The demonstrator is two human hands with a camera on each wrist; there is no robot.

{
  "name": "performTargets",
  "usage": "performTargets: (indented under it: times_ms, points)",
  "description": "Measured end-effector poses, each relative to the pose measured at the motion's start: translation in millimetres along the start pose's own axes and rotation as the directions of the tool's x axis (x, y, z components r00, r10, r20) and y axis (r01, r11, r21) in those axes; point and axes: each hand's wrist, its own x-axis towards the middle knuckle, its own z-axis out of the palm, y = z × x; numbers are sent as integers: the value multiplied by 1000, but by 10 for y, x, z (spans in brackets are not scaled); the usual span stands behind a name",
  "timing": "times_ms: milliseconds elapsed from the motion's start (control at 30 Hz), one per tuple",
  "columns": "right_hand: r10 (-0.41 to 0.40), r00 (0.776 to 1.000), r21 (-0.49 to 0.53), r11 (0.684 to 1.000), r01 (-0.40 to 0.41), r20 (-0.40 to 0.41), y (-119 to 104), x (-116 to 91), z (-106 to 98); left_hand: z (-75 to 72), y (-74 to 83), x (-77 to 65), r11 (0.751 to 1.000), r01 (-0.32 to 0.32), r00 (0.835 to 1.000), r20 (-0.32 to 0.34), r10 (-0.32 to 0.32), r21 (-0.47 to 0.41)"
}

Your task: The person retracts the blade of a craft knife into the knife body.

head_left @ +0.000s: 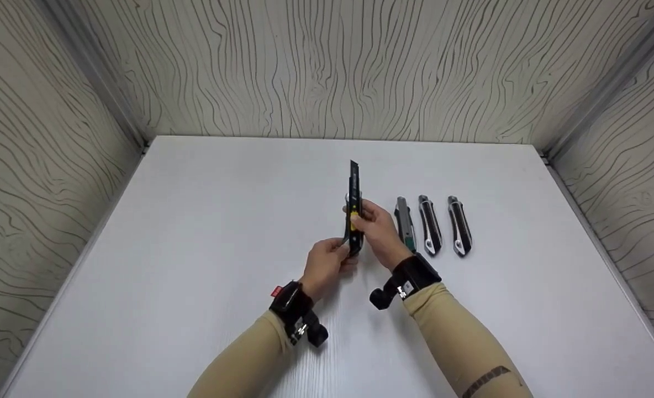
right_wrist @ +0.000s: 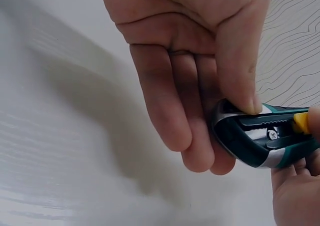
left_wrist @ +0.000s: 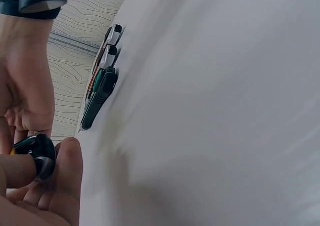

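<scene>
Over the middle of the table, a utility knife [head_left: 354, 190] stands nearly upright with its blade [head_left: 354, 168] out at the top. Its body is black, green and silver, with a yellow slider [right_wrist: 301, 122]. My right hand [head_left: 381, 229] grips the handle from the right, thumb on the slider. At the handle's lower end, my left hand [head_left: 322, 262] pinches it between thumb and fingers. In the right wrist view, the left fingers [right_wrist: 165, 103] extend past the rounded handle end. The left wrist view shows that same end [left_wrist: 45, 153] under the left thumb.
Right of the hands lies a grey and green utility knife [head_left: 404, 221], partly behind the right wrist. Two dark utility knives with silver trim [head_left: 430, 226] lie beyond it, roughly parallel. Wood-grain panels [head_left: 316, 66] enclose the white table [head_left: 222, 193] at the back and sides.
</scene>
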Motion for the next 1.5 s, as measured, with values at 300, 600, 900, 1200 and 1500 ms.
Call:
performTargets:
  times_ms: [300, 600, 900, 1200, 1500]
  points:
    - [26, 999, 29, 999, -27, 40, -20, -6, -43, -26, 18, -31, 998, -16, 1000, -9, 17, 56]
    - [70, 997, -11, 997, -70, 10, -36, -44, -47, -37, -10, -14, 996, -71, 997, -24, 73, 59]
    - [70, 997, -30, 997, -71, -16, -47, -38, -23, -19, -55, -19, 998, -67, 997, -27, 67, 10]
    - [88, 995, 15, 996, -87, -41, -61, -34, -22, -17, -58, -27, 998, -33, 999, 22, 34, -55]
    - [94, 993, 41, 995, -92, -67, -54, -39, -12, 14, -58, -22, 997, -33, 999, 10, 34, -67]
